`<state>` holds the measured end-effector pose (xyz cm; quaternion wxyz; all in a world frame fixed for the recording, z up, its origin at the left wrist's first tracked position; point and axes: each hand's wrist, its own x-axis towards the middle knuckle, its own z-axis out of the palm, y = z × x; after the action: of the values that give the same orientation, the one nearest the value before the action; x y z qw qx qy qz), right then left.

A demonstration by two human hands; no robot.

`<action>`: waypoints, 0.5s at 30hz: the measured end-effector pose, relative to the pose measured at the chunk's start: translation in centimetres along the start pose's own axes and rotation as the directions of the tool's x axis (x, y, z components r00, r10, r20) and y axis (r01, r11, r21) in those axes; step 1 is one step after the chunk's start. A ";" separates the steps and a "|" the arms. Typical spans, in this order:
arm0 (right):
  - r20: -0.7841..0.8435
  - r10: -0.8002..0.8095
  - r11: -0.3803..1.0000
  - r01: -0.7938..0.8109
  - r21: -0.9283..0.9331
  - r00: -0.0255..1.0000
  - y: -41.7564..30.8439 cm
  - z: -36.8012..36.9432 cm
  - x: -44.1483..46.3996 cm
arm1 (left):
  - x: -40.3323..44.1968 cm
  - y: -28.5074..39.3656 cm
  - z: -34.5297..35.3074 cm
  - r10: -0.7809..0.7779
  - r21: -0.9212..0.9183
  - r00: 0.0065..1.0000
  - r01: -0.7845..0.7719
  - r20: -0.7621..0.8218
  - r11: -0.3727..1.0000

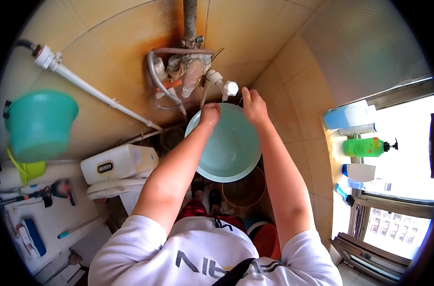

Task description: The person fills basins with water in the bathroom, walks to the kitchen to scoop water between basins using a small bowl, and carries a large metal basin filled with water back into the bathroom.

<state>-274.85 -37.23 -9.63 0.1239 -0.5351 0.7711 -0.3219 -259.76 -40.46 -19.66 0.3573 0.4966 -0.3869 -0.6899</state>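
A round pale-green basin (229,152) with some clear liquid in it hangs in front of me, below a white tap (230,88). My left hand (210,114) is closed on the basin's upper left rim. At the upper right, my right hand (255,106) is beside the rim with its fingers raised near the tap; its fingers are together, and whether they hold anything is too small to tell. Above the basin, pipes and a grey hose (153,71) run along the stained wall.
A green bucket (42,121) hangs at the left, above a white cistern (116,162). Bottles, one a green pump bottle (365,147), stand on the window ledge at the right. Below the basin is a brown round tub (243,191), beside a red container (267,242).
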 end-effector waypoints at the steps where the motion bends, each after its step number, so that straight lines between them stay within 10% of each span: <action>1: -0.024 -0.028 0.999 0.029 0.042 0.999 2.0 0.5 -0.5 | -0.9 0.9 -0.1 -0.026 -0.042 1.000 0.025 -0.008 0.999; 5: 0.284 0.282 0.906 -0.352 0.237 0.916 0.6 -2.6 -1.6 | -4.2 4.3 0.8 -0.173 -0.084 0.982 0.179 0.069 0.980; 10: -0.038 -0.307 0.935 0.309 0.176 0.951 -2.0 -2.4 0.2 | -8.9 6.4 2.2 0.269 0.349 0.959 -0.223 -0.088 0.910; 15: 0.148 -0.263 0.940 0.288 -0.182 0.953 -3.3 0.5 1.4 | -14.1 6.4 -0.1 0.221 0.172 0.975 -0.212 -0.036 0.962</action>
<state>-272.67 -39.37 -7.72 0.0692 -0.6662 0.7082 -0.2232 -255.41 -31.02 -8.23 0.3983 0.4980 -0.4855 -0.5981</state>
